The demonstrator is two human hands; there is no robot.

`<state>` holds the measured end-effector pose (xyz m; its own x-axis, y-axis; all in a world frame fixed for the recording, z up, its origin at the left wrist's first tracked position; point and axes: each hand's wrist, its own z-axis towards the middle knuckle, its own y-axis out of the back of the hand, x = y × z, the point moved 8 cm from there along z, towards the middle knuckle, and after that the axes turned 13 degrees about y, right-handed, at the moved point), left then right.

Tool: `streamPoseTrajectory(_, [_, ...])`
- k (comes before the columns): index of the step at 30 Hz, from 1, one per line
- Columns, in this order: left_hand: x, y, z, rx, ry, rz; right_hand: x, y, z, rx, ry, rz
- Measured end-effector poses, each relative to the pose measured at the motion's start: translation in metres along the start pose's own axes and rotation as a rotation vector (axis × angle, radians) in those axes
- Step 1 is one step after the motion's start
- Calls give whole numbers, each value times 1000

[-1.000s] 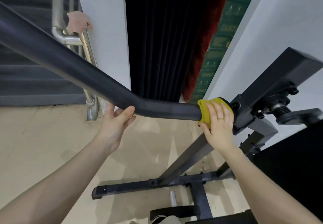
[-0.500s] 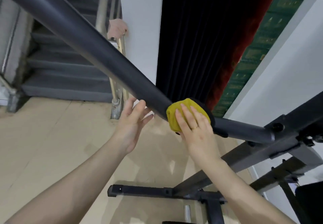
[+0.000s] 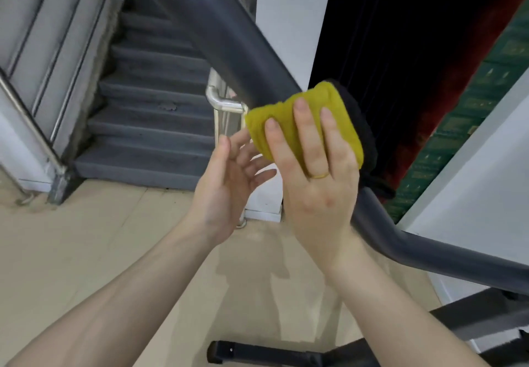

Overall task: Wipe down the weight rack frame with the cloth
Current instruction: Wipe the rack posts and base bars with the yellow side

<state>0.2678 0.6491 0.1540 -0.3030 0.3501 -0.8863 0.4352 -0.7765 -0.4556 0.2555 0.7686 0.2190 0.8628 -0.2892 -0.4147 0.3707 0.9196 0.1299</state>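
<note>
Beige floor tiles (image 3: 86,252) lie beneath two bare forearms, the left hand (image 3: 226,183) loose-fingered and holding nothing just beside the right hand (image 3: 317,177), which presses a yellow cloth (image 3: 289,120), seemingly black-backed, around the slanting dark grey tubular rack frame (image 3: 229,37), grey stairs (image 3: 148,126) beyond.

Yellow cloth (image 3: 303,120), black-backed: folded, wrapped over the bent grey tube (image 3: 229,43) of the weight rack frame, partway up its sloping run above the bend. Tube: matte, thick, running diagonally from upper left to lower right.
</note>
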Motion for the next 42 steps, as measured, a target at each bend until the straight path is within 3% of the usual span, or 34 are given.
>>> streamPoseTrajectory(3, [-25, 49, -2, -17, 45, -5, 28, -11, 41, -106, 57, -35])
streamPoseTrajectory(5, [-40, 88, -8, -43, 81, -2, 55, -30, 54, -99, 69, 86])
streamPoseTrajectory(8, [-54, 152, -23, -102, 143, -6, 109, -92, 46, 163, -20, 455])
streamPoseTrajectory(10, [-56, 198, -35, -161, 189, 9, 139, -136, 26, 390, -215, 636])
streamPoseTrajectory(13, [-53, 254, -51, -215, 243, 4, 167, -180, -11, 626, -703, 850])
streamPoseTrajectory(17, [-45, 304, -50, -249, 309, -57, 179, -210, -44, 726, -1022, 880])
streamPoseTrajectory(24, [-23, 333, 27, -176, 419, 13, 126, -259, -91, 617, -1318, 737])
streamPoseTrajectory(31, [13, 319, 180, 5, 531, 115, 45, -309, -168, 500, -1608, 486])
streamPoseTrajectory(37, [47, 252, 302, 279, 630, 252, -32, -311, -199, 388, -1743, 202])
streamPoseTrajectory(42, [95, 160, 354, 570, 750, 326, -70, -273, -217, 248, -1847, -28])
